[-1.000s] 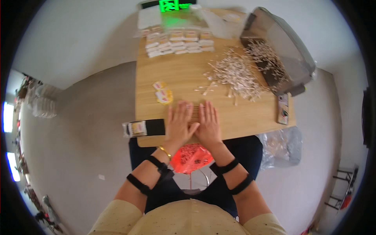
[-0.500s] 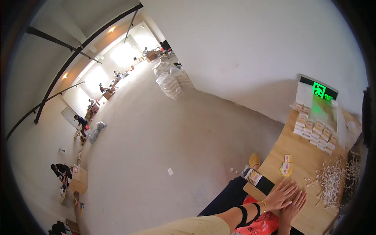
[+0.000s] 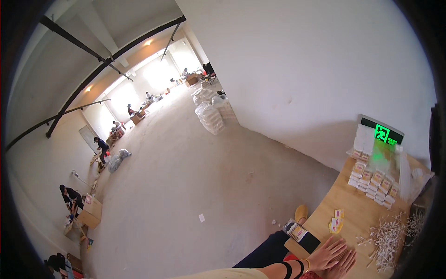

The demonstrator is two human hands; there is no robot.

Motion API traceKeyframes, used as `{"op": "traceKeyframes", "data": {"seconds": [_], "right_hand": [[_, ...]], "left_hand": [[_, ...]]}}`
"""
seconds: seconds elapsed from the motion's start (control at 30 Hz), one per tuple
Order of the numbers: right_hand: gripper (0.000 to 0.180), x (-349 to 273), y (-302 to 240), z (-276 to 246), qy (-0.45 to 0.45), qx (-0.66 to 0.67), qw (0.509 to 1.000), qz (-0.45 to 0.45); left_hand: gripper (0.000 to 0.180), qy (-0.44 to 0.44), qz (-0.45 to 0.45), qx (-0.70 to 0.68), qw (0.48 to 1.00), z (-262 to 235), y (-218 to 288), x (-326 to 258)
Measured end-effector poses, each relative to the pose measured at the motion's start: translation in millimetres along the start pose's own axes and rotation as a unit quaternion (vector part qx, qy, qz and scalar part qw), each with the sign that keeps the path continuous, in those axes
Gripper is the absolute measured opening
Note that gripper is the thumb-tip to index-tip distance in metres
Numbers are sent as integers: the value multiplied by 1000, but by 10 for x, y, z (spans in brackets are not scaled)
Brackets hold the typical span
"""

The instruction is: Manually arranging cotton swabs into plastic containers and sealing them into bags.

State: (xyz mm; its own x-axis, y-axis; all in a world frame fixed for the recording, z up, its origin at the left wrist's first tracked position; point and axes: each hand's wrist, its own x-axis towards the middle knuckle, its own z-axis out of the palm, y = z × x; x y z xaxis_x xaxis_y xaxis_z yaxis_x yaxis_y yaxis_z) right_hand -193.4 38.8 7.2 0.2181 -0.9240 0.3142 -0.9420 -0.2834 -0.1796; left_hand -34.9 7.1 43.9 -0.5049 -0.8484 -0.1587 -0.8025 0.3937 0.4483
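My left hand [image 3: 326,254] lies low over the near part of the wooden table [image 3: 325,211], fingers stretched out and slightly spread. Beside it, to the right, my right hand [image 3: 343,266] is also flat with straight fingers. A small patch of thin brownish sticks shows between the two hands, mostly covered by them. Just beyond lie a few yellow-and-white cards [image 3: 336,222]. Left of my hands, a clear packet of cotton swabs [image 3: 296,231] with a printed card rests partly on a black pad [image 3: 309,242]. A loose heap of white-tipped cotton swabs [image 3: 388,239] spreads to the right.
Stacked swab packets [image 3: 371,183] stand at the table's far end, by clear plastic bags [image 3: 409,179] and a lit green sign [image 3: 382,134]. A yellow shoe [image 3: 301,214] shows beside the table. Across the room are bagged stacks [image 3: 210,116], cartons [image 3: 90,211] and people at work.
The whole view has shifted, so the table and both hands sit lower in the picture. Both hands stay flat, side by side, at the same spot on the table.
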Motion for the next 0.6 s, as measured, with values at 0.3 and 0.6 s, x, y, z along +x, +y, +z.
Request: {"op": "traceKeyframes", "data": {"seconds": [0.3, 0.6], "right_hand": [[77, -32, 44, 143, 18, 31, 999, -1], [73, -6, 185, 197, 77, 252, 961, 78]], "left_hand": [[69, -29, -13, -21, 999, -272, 73, -102], [65, 132, 62, -36, 989, 310, 54, 127]]}}
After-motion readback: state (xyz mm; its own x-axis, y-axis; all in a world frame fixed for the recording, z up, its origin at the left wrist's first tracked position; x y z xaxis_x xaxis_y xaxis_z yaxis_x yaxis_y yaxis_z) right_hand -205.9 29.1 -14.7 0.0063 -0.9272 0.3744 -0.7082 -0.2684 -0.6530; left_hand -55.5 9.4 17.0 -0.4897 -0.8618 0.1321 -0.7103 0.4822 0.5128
